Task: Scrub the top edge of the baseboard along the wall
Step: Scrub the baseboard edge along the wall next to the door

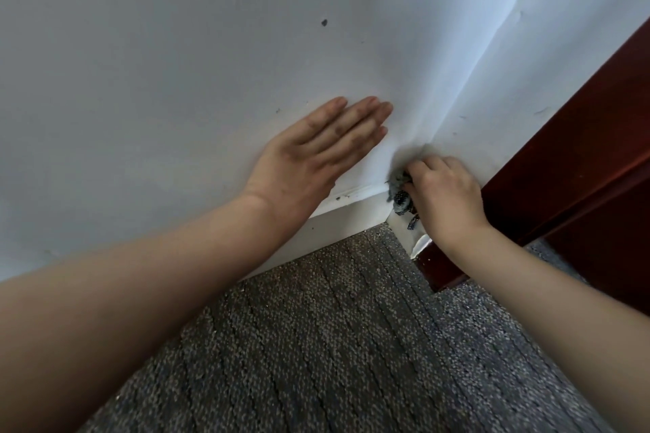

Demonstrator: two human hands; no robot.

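Left hand (316, 151): fingers straight and held together, back of hand toward the camera, bare forearm extended from lower left. Right hand (443, 193): fingers curled, knuckles up, gripping a crumpled grey cloth (399, 193); bare forearm extended from lower right.

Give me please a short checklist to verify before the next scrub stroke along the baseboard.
1. Grip: the right hand has its fingers curled round the grey cloth: ok.
2. Contact: the cloth sits on the top edge of the baseboard, in the corner: ok.
3. Support: the left hand lies flat on the wall, fingers straight: ok.
4. Edge left of the cloth is clean: not ok, dark specks show.
5. Edge farther left is free: cannot tell, the left forearm hides it.
6. Cloth is damp: cannot tell.
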